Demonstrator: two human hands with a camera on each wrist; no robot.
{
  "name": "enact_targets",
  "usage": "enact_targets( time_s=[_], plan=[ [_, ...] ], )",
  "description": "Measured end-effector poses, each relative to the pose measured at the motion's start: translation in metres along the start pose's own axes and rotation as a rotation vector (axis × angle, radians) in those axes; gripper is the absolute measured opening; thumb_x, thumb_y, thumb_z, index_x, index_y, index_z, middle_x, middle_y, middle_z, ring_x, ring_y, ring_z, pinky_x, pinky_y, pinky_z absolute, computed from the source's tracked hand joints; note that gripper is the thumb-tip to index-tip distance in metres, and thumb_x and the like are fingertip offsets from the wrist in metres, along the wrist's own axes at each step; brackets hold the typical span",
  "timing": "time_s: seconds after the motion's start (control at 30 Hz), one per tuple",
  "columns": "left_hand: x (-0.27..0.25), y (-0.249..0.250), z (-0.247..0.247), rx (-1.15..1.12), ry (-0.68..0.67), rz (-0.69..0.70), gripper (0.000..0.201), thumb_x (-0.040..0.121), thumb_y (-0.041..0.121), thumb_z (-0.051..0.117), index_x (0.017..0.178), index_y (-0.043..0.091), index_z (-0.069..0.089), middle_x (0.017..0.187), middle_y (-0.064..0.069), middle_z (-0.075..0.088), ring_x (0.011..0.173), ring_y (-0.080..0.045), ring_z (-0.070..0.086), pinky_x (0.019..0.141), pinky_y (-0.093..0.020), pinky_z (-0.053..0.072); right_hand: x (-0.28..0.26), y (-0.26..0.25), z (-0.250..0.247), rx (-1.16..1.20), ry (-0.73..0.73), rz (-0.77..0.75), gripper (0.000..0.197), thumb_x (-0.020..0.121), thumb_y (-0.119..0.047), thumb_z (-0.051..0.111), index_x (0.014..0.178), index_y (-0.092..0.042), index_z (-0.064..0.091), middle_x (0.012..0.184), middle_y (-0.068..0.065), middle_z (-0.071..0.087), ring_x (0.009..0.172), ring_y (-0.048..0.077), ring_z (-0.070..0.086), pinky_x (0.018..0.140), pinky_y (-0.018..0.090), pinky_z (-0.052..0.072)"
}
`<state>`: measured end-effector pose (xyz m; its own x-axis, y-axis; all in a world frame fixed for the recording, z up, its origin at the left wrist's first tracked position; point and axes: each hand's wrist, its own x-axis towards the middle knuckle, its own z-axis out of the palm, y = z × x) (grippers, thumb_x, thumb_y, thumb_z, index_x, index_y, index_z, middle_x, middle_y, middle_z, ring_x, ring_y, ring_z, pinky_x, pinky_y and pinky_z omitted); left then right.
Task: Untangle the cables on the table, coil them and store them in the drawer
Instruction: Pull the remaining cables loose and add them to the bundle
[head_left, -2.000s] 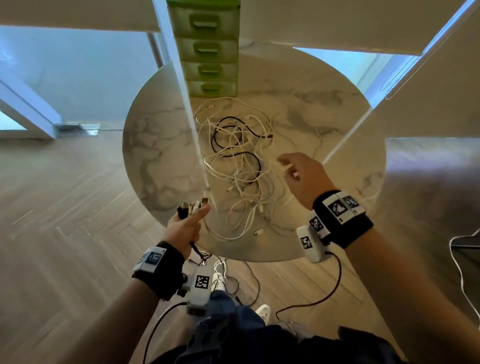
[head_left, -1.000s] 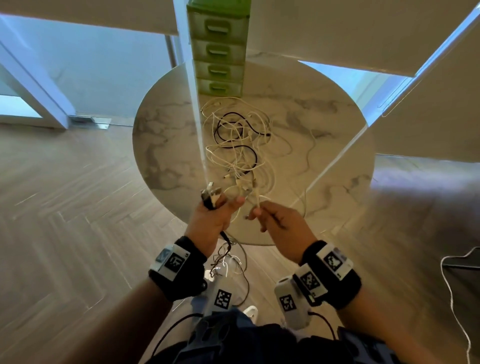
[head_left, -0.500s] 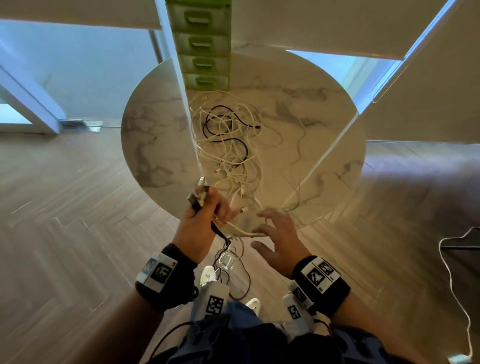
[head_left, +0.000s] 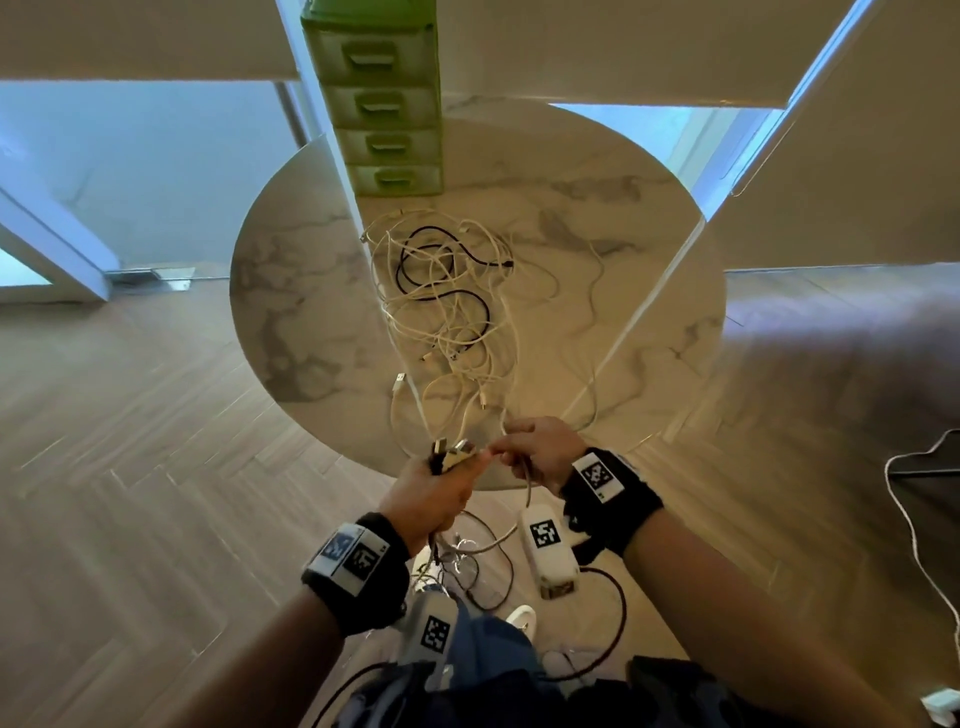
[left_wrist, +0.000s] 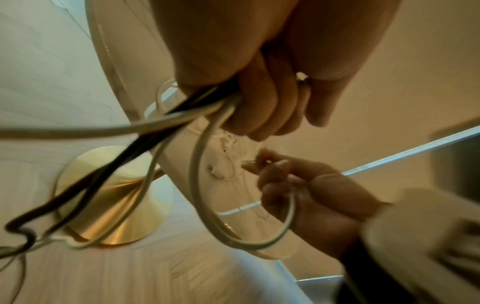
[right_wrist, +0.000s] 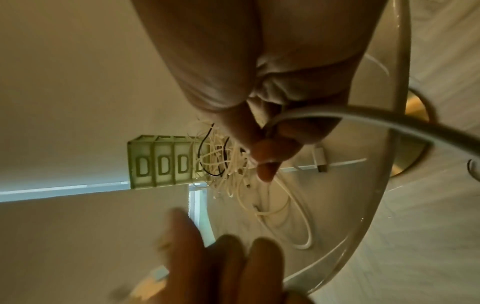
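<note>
A tangle of white and black cables (head_left: 447, 301) lies in the middle of the round marble table (head_left: 291, 291). A green drawer unit (head_left: 384, 104) with all its drawers closed stands at the far edge, also in the right wrist view as the drawer unit (right_wrist: 161, 162) behind the tangle (right_wrist: 226, 164). At the near edge my left hand (head_left: 436, 488) grips a bundle of black and white cables (left_wrist: 182, 115), their plugs (head_left: 452, 452) sticking up. My right hand (head_left: 540, 452) pinches a white cable (right_wrist: 337, 113) right beside it; that cable loops down (left_wrist: 259, 244) between both hands.
Loose cable ends (head_left: 478, 566) hang from my left hand toward the wooden floor. The table's gold base (left_wrist: 111, 195) stands below. A white cord (head_left: 914, 509) lies on the floor at the right. A USB plug (right_wrist: 320, 160) rests near the table's near edge.
My right hand reached to the pile, drew back to the near edge, opened with spread fingers, and now pinches a white cable next to my left hand, which kept its bundle.
</note>
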<state>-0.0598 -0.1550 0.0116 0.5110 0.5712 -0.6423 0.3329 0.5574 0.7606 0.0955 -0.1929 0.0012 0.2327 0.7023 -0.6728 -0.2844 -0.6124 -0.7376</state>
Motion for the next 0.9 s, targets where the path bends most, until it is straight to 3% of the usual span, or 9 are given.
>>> enact_targets(
  time_s=[0.1,0.23,0.37,0.47,0.53,0.6,0.67,0.77,0.9],
  plan=[
    [0.022,0.001,-0.002,-0.034,0.091,-0.041,0.028,0.092,0.036,0.056,0.079,0.012,0.059,0.070,-0.003,0.064,0.037,-0.005,0.028,0.034,-0.017,0.022,-0.016,0.003,-0.009,-0.053,0.031,-0.132,0.018,0.090,0.000,0.051,0.101,-0.010,0.061,0.073,0.005,0.065,0.050,0.003,0.052,0.046,0.013,0.037],
    [0.042,0.016,0.011,-0.086,-0.072,-0.109,0.032,0.096,0.033,0.048,0.101,0.004,0.061,0.100,-0.012,0.072,0.035,-0.004,0.023,0.032,-0.016,0.016,-0.051,0.023,-0.021,-0.256,0.037,-0.287,0.030,0.090,0.005,0.047,0.104,-0.015,0.065,0.078,-0.002,0.065,0.068,-0.004,0.057,0.073,0.011,0.045],
    [0.063,0.031,0.024,-0.336,-0.138,-0.116,0.017,0.097,0.023,0.047,0.093,0.011,0.059,0.087,-0.003,0.073,0.033,-0.003,0.022,0.030,-0.013,0.017,-0.066,0.051,-0.032,-0.376,0.089,-0.243,0.024,0.089,0.004,0.052,0.104,-0.005,0.067,0.086,-0.010,0.065,0.076,-0.013,0.059,0.077,0.009,0.043],
    [0.074,0.033,0.024,-0.489,-0.123,-0.104,0.019,0.097,0.022,0.046,0.084,0.013,0.057,0.079,0.001,0.071,0.031,-0.001,0.022,0.027,-0.013,0.019,-0.064,0.064,-0.045,-0.402,0.158,-0.176,0.024,0.091,0.001,0.050,0.102,-0.010,0.068,0.089,-0.002,0.068,0.082,0.000,0.062,0.076,0.010,0.045],
    [0.074,0.030,0.023,-0.422,-0.099,-0.044,0.019,0.097,0.020,0.048,0.083,0.013,0.057,0.075,0.001,0.069,0.032,-0.001,0.021,0.029,-0.013,0.019,-0.060,0.067,-0.049,-0.457,0.188,-0.155,0.026,0.092,-0.002,0.048,0.102,-0.015,0.068,0.094,-0.002,0.068,0.092,0.011,0.062,0.080,0.011,0.044],
    [0.071,0.027,0.024,-0.305,-0.087,0.014,0.013,0.096,0.016,0.051,0.085,0.012,0.058,0.073,0.001,0.067,0.034,-0.001,0.022,0.031,-0.014,0.018,-0.056,0.059,-0.046,-0.448,0.211,-0.156,0.025,0.093,-0.007,0.047,0.100,-0.021,0.067,0.096,-0.011,0.066,0.097,0.007,0.060,0.084,0.014,0.043],
    [0.068,0.022,0.025,-0.241,-0.093,0.045,0.009,0.095,0.014,0.053,0.088,0.012,0.058,0.074,0.000,0.068,0.035,-0.001,0.023,0.031,-0.014,0.018,-0.050,0.044,-0.038,-0.372,0.234,-0.201,0.020,0.094,-0.014,0.049,0.102,-0.024,0.064,0.094,-0.014,0.065,0.094,0.004,0.059,0.081,0.013,0.042],
    [0.064,0.018,0.029,-0.232,-0.073,0.031,0.003,0.090,0.016,0.060,0.088,0.014,0.061,0.075,-0.003,0.059,0.035,-0.002,0.026,0.031,-0.015,0.019,-0.038,0.016,-0.023,-0.389,0.200,-0.278,0.020,0.093,-0.026,0.052,0.105,-0.017,0.064,0.090,-0.005,0.067,0.085,0.009,0.061,0.077,0.019,0.046],
    [0.061,0.020,0.037,-0.228,-0.055,-0.026,0.010,0.091,0.018,0.060,0.085,0.010,0.062,0.066,-0.004,0.052,0.035,-0.007,0.040,0.031,-0.015,0.020,-0.025,0.002,-0.007,-0.450,0.208,-0.360,0.013,0.091,-0.018,0.053,0.088,-0.014,0.065,0.070,-0.001,0.064,0.065,0.014,0.059,0.067,0.025,0.047]
  ],
)
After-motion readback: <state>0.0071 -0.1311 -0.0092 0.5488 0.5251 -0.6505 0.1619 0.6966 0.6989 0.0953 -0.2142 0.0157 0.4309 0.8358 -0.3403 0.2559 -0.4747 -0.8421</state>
